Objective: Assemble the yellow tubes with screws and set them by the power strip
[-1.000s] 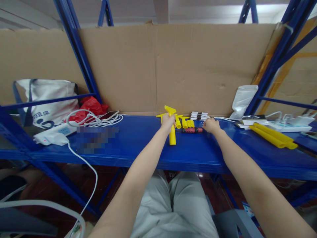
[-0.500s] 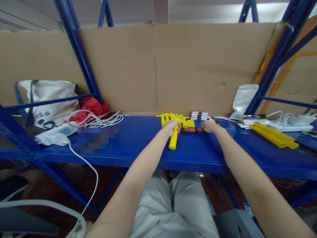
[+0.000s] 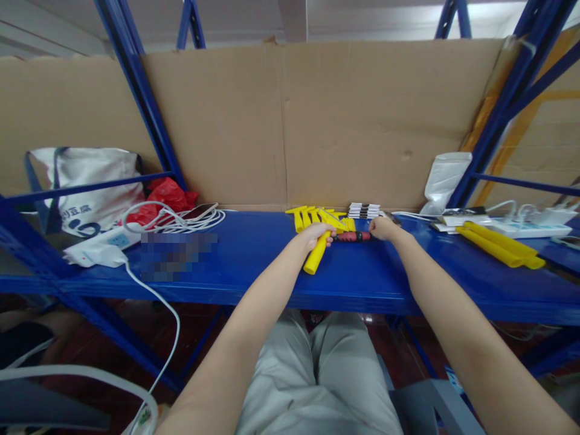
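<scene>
My left hand (image 3: 318, 234) is closed around the upper part of a yellow tool with a round tube handle (image 3: 314, 260) and a flat, wide head (image 3: 330, 219). The handle slants down and left toward me. To its right a red and black screwdriver-like tool (image 3: 353, 237) lies level between my hands. My right hand (image 3: 382, 229) is closed at the right end of that tool; what its fingers hold is hidden. Just behind my left hand lie several similar yellow tools (image 3: 303, 216) in a row.
White packets (image 3: 364, 210) are stacked behind the red tool. Two yellow tubes (image 3: 498, 248) lie at the right of the blue shelf (image 3: 254, 266), by a power strip (image 3: 530, 229). On the left are another power strip (image 3: 120, 238), coiled cables and a cloth bag (image 3: 90, 187). Cardboard (image 3: 339, 121) stands behind.
The yellow tool in my left hand has turned, its handle end swinging a little to the left. My right hand has stayed almost where it was.
</scene>
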A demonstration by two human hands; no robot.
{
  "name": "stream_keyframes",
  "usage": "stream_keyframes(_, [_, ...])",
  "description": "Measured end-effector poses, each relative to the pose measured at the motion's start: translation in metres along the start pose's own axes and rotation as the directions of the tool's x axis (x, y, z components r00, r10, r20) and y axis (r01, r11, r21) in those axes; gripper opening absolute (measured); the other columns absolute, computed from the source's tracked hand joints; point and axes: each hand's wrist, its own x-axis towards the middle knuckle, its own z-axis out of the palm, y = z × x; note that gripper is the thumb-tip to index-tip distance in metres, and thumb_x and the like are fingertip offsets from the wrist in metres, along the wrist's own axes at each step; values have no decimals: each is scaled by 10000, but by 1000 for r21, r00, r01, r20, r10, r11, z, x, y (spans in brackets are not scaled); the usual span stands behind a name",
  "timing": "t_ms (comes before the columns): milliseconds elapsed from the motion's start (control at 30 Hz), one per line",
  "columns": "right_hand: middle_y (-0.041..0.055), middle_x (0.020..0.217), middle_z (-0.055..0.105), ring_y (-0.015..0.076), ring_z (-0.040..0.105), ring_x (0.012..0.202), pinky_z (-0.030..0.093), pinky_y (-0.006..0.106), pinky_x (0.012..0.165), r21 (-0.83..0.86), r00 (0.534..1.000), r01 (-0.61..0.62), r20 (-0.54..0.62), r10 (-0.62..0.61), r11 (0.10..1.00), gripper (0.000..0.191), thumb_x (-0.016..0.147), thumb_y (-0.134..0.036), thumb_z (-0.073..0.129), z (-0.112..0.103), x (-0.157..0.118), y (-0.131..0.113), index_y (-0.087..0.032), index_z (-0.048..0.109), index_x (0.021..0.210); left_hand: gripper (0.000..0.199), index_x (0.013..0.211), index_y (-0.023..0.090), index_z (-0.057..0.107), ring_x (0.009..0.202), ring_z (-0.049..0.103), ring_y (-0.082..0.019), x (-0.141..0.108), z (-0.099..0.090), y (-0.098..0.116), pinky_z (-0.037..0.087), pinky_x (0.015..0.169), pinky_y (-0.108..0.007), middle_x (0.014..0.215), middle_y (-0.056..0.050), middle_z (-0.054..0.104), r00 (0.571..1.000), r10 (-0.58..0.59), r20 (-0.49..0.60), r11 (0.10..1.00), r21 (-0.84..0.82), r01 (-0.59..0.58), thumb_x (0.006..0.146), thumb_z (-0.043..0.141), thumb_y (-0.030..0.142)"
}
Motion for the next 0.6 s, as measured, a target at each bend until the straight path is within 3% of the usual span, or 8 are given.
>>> stream_keyframes(367, [139,1001,703,212,654,919,468,224,764,24,997,-42,-58,43,999,300,762,-71,520,-1,4,10,-95,722,982,141,771,151,476,335,353,-47,1,-1,0,261,370,-173,499,53,439,1000,9,-10,1000,11,-9,850,396,67])
stream_keyframes(600, [135,928,715,219,658,883,471,234,745,-26,999,-32,-39,31,999,284,720,-53,533,3,5,22,-104,734,915,161,715,153,462,340,359,-53,2,0,0,275,372,-181,479,42,439,1000,9,-18,1000,16,-8,831,394,62])
